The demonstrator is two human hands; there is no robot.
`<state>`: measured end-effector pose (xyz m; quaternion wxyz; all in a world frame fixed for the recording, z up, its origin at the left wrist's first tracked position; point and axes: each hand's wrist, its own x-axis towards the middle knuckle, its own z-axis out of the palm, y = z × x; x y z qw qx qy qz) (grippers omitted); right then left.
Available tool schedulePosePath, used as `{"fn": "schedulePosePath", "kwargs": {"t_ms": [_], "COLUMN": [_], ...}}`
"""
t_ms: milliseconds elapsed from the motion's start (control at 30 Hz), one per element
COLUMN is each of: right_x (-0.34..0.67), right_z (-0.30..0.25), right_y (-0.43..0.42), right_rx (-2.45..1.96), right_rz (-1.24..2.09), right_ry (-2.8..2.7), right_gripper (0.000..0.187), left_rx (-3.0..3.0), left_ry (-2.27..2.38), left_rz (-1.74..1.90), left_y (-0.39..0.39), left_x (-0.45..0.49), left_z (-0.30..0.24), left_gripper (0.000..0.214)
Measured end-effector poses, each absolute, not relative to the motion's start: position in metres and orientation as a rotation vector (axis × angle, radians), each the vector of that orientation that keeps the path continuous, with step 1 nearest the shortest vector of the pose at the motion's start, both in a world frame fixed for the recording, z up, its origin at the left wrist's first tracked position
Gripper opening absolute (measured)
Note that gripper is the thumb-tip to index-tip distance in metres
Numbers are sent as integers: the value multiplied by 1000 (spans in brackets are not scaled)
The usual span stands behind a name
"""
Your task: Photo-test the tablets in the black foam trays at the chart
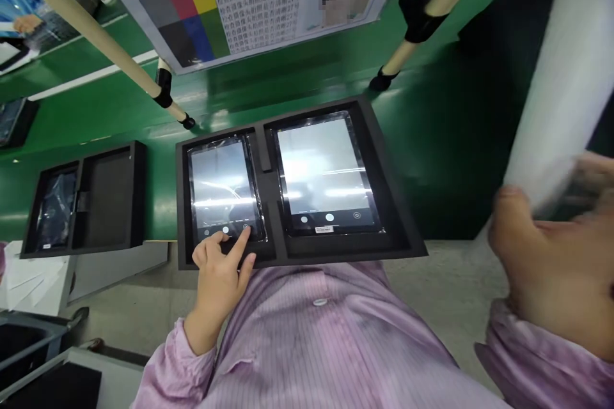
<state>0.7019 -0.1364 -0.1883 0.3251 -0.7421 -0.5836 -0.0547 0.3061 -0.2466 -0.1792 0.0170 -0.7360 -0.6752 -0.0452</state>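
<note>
My left hand [218, 275] has its index finger stretched onto the lower edge of the left tablet [223, 179], by a round icon; the other fingers are loosely bent and hold nothing. The tablet's screen is lit. Beside it a larger lit tablet [323, 166] has round icons and a small white label along its bottom edge. Both lie in separate compartments of a black tray [307, 254]. Off to the right, my right hand [556, 255] is raised and smeared by motion. It overlaps a long, blurred white object [561, 77]; whether it grips this is unclear.
Another black tray [108, 201] at left holds a wrapped dark device [57, 211]. A printed colour chart [259, 0] hangs from a beige pipe frame [91, 25] standing on the green bench [225, 92]. Another person's hand [27, 23] shows at far left.
</note>
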Motion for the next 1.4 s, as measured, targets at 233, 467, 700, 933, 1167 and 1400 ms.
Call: {"fn": "schedulePosePath", "kwargs": {"t_ms": [233,467,700,933,1167,1400], "right_x": [679,645,640,638,627,564], "right_z": [-188,-208,-206,-200,-197,-156], "right_y": [-124,-133,-130,-130,-130,-133], "right_rx": [-2167,-1758,-1738,-1842,-1713,-1209], "right_rz": [-42,628,802,877,506,626], "right_ry": [-1773,-1928,-1869,-1717,-1673,-1959], "right_gripper": [56,89,99,92,74,34], "left_rx": [-2157,-1922,-1659,-924,-773,-795], "left_ry": [-2172,-2538,-2897,-2977,-2882,-2870], "left_rz": [-118,-142,-725,-2061,-2775,-3014], "left_y": [-247,-243,-238,-245,-214,-201], "left_x": [298,268,272,272,271,268], "left_z": [-175,-171,-183,-175,-145,-134], "left_gripper": [42,67,70,46,56,78]}}
